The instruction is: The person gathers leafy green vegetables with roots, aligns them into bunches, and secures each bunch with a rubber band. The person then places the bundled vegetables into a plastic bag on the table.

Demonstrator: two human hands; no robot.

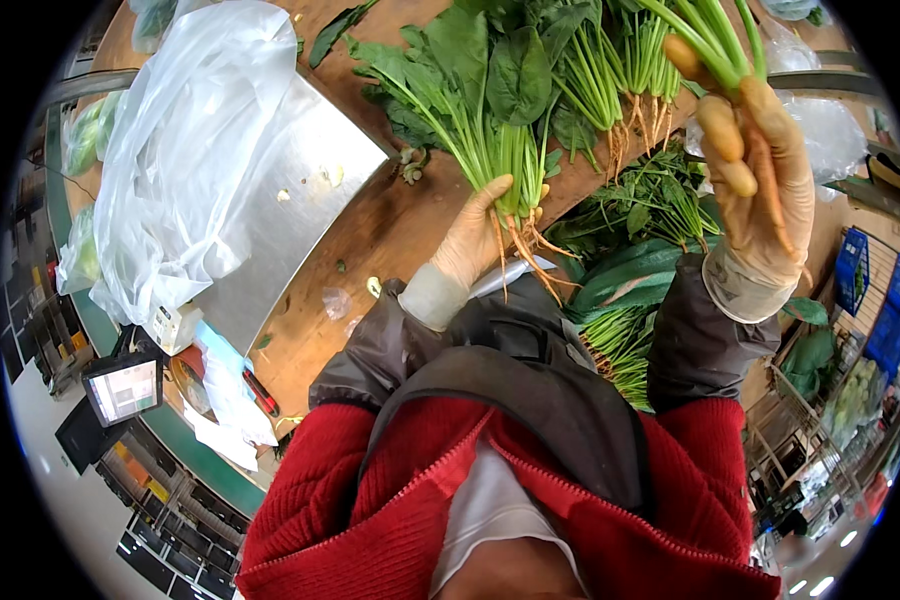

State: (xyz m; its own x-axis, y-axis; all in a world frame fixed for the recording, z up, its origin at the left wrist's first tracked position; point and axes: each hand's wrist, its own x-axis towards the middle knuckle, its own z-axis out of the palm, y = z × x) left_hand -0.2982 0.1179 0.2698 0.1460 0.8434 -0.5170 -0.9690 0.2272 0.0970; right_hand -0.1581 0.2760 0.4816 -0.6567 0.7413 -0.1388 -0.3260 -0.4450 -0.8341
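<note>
My gloved left hand (pixel 467 240) is closed round the stems of a bunch of spinach (pixel 485 100), just above its thin orange-pink roots. The leaves spread away from me over the brown wooden table (pixel 295 335). Raised at the upper right, my gloved right hand (pixel 755 165) grips a spinach plant (pixel 705 45) by its base. Its orange root hangs down across the palm, and its leaves run out of the picture at the top. Beyond my left hand lie more spinach bunches (pixel 630 65) with their roots toward me.
A metal plate (pixel 305 150) at the left bears a heap of clear plastic bags (pixel 175 180). A small screen (pixel 122 390), a red and black cutter (pixel 261 393) and white papers stand near the left edge. More greens (pixel 620 350) are piled below the table's right side, beside blue crates (pixel 885 315).
</note>
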